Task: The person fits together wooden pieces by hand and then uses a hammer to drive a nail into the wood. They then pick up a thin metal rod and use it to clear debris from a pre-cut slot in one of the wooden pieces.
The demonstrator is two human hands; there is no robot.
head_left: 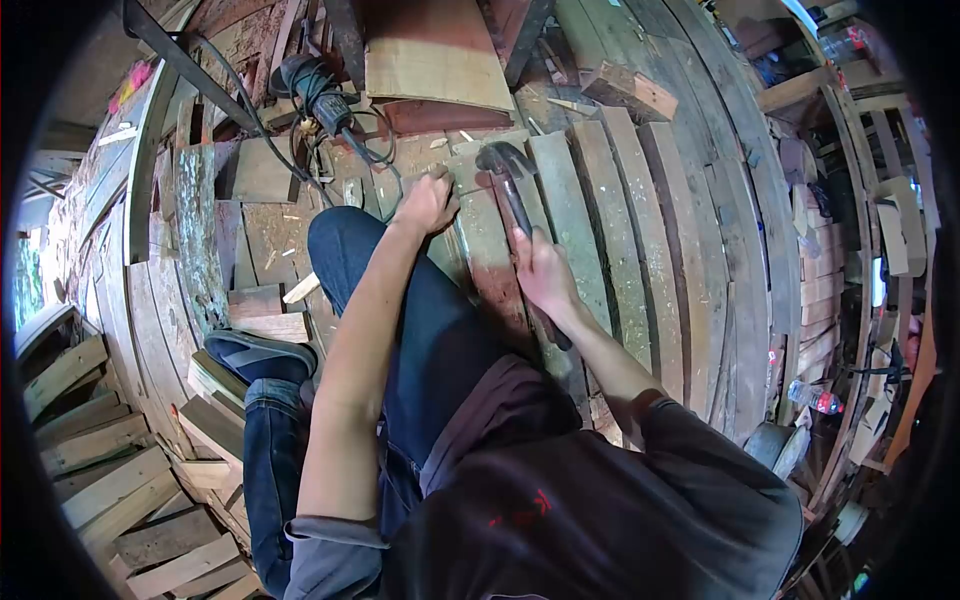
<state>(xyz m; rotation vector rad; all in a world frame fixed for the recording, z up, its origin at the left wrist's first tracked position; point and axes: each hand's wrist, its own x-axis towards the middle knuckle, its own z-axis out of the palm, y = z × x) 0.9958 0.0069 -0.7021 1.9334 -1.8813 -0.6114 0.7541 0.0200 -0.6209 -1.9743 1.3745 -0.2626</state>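
My right hand (pixel 543 268) is wrapped round the handle of a claw hammer (pixel 512 200). The hammer's dark head points away from me, over the wooden boards. To its left, my left hand (pixel 428 203) is closed, fingers pressed together low over the boards. A thin dark line runs from its fingertips towards the hammer; what the fingers pinch is too small to make out. Beneath the hammer lies a board (pixel 492 255) with a reddish stain. Several thick planks (pixel 600 200) lie side by side to the right.
A corded power tool (pixel 325 105) lies at the upper left, its cable looped beside it. Ahead stands a plywood panel (pixel 435 60). A wood block (pixel 630 90) rests at the upper right. Cut timber (pixel 120 495) is piled at lower left. A plastic bottle (pixel 815 397) lies far right.
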